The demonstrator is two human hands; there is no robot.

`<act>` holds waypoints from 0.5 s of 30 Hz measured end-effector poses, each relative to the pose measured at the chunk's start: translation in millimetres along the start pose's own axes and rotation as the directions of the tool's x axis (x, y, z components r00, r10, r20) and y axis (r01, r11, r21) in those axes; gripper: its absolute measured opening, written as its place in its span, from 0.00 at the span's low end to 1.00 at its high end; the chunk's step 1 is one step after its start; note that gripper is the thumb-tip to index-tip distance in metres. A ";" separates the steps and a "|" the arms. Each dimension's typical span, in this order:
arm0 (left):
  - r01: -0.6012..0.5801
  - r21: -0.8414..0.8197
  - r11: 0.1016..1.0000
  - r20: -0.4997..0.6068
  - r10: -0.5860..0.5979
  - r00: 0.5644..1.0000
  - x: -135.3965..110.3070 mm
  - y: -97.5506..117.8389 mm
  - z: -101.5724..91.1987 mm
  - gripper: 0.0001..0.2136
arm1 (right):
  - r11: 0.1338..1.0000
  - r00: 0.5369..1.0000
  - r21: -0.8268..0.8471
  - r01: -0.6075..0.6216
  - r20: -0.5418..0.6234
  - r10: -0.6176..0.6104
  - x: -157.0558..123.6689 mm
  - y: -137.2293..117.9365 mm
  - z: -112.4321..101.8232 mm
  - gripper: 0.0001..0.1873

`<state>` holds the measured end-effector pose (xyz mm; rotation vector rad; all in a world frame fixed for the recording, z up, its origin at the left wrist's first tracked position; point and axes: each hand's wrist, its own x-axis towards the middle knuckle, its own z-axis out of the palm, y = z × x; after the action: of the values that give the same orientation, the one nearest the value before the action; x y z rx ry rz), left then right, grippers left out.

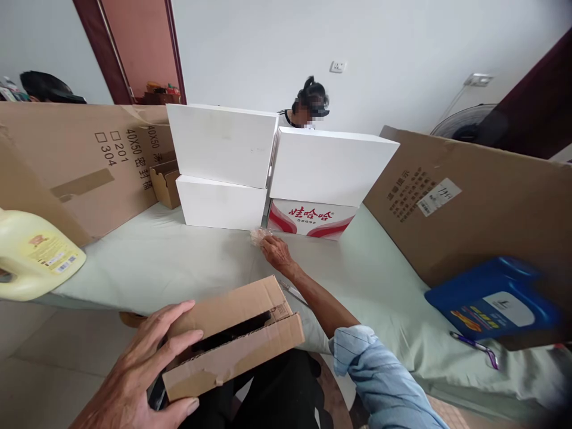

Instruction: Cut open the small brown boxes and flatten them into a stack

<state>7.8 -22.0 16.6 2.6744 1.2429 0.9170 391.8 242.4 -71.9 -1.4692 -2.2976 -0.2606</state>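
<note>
My left hand (147, 363) grips the near left side of a small brown cardboard box (236, 333) whose top flaps stand slightly apart, held over my lap. My right hand (276, 251) reaches forward across the pale green table (179, 262), fingers curled on a crumpled piece of clear plastic tape (260, 235) in front of the stacked white boxes (223, 149). A thin metal tool (292, 292) lies on the table beside my right forearm.
A red-and-white printed carton (313, 219) sits under a white box. Large cardboard sheets (469, 202) stand left and right. A yellow jug (31, 253) lies at left, a blue jug (496, 295) at right, with a purple-handled tool (476, 345). A person sits behind the boxes.
</note>
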 end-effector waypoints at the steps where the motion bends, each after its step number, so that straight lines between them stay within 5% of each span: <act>1: 0.000 -0.005 1.000 -0.001 0.000 1.000 0.4 0.9 -0.4 0.32 | 1.000 1.000 0.000 0.003 0.012 -0.003 -0.5 0.6 -0.1 0.13; 9: 0.074 -0.041 0.996 0.042 -0.072 0.997 2.4 9.7 -7.1 0.29 | 0.995 0.997 0.076 -0.063 0.054 0.059 1.5 0.2 -7.2 0.13; 15: 0.093 -0.073 0.993 0.097 -0.086 0.992 3.9 6.4 -12.9 0.36 | 0.974 0.986 0.156 -0.165 -0.010 0.169 5.8 -0.1 -20.8 0.15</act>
<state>7.2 -26.0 30.9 2.5477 1.2687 0.8018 394.3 239.6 -50.6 -1.5595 -2.1088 -0.0489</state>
